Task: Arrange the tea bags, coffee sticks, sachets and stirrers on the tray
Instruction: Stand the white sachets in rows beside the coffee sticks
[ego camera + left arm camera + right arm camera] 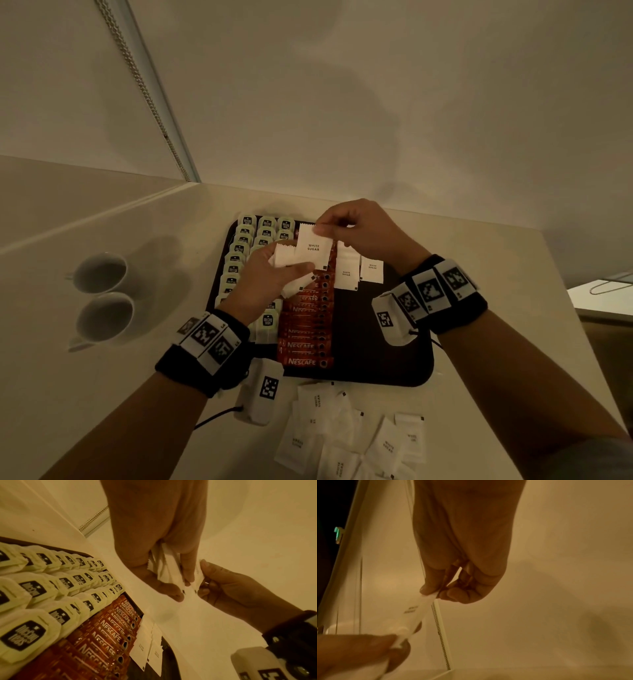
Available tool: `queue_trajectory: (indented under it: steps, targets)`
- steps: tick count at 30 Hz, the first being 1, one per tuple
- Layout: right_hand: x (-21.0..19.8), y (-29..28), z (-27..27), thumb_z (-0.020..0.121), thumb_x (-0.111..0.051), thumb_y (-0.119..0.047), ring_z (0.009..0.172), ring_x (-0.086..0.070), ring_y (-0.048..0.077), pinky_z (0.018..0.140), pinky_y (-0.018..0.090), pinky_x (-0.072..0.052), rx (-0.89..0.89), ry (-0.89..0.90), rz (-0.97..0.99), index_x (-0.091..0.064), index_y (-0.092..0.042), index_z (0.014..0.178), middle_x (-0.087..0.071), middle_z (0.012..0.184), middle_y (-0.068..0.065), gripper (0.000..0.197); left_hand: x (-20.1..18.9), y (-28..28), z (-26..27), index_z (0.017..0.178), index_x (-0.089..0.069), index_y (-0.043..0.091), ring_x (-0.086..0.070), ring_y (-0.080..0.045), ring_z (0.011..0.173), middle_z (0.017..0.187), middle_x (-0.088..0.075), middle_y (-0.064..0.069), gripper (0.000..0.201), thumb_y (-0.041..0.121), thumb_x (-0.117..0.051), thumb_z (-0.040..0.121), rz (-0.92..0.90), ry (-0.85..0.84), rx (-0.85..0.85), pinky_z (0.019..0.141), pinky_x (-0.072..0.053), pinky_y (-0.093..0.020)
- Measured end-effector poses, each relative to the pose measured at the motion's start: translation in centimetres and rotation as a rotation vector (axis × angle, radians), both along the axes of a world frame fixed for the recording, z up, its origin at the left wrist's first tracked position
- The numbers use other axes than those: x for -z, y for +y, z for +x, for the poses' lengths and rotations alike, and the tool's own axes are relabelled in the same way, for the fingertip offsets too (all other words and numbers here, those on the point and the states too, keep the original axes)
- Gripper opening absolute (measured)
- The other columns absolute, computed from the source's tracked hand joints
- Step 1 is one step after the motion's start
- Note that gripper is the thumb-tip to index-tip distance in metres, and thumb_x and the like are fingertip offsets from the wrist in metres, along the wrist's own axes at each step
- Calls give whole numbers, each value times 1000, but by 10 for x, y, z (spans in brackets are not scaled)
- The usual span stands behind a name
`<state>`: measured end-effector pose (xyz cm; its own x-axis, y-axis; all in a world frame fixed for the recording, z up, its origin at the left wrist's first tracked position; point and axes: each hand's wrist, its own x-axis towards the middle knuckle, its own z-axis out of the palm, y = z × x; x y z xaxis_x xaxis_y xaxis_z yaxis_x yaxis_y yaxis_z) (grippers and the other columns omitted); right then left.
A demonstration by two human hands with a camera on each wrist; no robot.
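Note:
Over the dark tray, my left hand grips a small bunch of white sugar sachets. My right hand pinches the top edge of one sachet whose lower end is still in that bunch. The left wrist view shows the bunch between thumb and fingers. In the right wrist view, thumb and forefinger of my right hand nip the sachet. On the tray lie columns of tea bags, a column of Nescafe sticks and two rows of sachets. No stirrers are in view.
Several loose sugar sachets lie on the white counter in front of the tray. Two white cups stand to the tray's left. The wall runs close behind the tray. The tray's right part is bare.

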<state>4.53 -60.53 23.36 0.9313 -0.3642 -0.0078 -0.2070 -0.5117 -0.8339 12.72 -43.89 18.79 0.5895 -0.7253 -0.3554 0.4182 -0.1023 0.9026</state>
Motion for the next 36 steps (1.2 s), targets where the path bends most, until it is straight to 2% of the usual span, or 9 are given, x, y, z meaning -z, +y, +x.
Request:
queue_trajectory:
  steps: [3,6,8,11,14,19,23,30,36]
  targets:
    - [-1,1,-6,82,-70,-13,66,-59,-6,61,6,-42,-11,-41,-5,-73,-11,90,-66,76,-14,8,2,-2,-4,92,-61,15,-69,-11,59,75,-72,2,29,-9,-68,78,-10,10,-29,43,-52,-23]
    - [3,-1,-14,83,-69,-14,69,-57,-5,66,7,-43,0,-68,-84,-72,-12,88,-65,77,-14,6,7,-4,-8,92,-63,17,-70,-11,66,84,-72,-1,26,-2,-72,76,28,-22,-5,53,-58,-30]
    - [7,-12,-23,86,-66,-15,69,-56,-4,67,7,-41,40,-24,-126,-70,-14,88,-63,78,-16,5,8,-4,-8,96,-64,16,-71,-13,68,82,-73,-1,22,4,-71,78,39,28,26,53,-58,-30]
    - [22,-37,-44,90,-60,-15,80,-57,4,74,12,-44,105,165,-196,-66,-13,95,-63,88,-9,8,9,0,-3,105,-63,16,-72,-21,71,85,-75,-3,17,9,-57,90,3,202,24,53,-56,-32]
    - [49,-57,-66,91,-59,-13,89,-57,12,84,24,-46,162,342,-215,-66,-8,103,-66,103,4,14,9,4,4,110,-61,13,-70,-30,78,96,-71,-11,21,18,-48,94,-73,350,31,54,-56,-32]
    - [88,-71,-81,93,-55,-16,92,-50,10,80,20,-35,145,631,-257,-64,-9,110,-63,113,7,20,11,4,9,111,-58,13,-66,-31,83,99,-67,-9,34,31,-52,83,-127,417,81,54,-55,-30]
    - [101,-74,-74,92,-57,-16,106,-56,18,85,20,-37,161,639,-228,-65,-8,109,-63,114,7,21,15,3,10,107,-59,13,-67,-31,84,98,-67,-10,33,32,-52,81,-128,420,84,54,-56,-32]
    - [115,-77,-60,90,-59,-13,100,-58,19,82,21,-41,234,576,-249,-65,-7,99,-64,106,8,12,15,2,9,107,-60,14,-68,-29,80,99,-68,-10,35,34,-52,80,-105,418,81,55,-56,-32]
    - [122,-79,-53,90,-58,-14,100,-57,21,83,24,-43,250,579,-293,-64,-8,98,-64,105,8,11,13,2,3,110,-59,12,-70,-27,74,94,-70,-9,32,33,-43,91,-98,420,76,56,-55,-31]
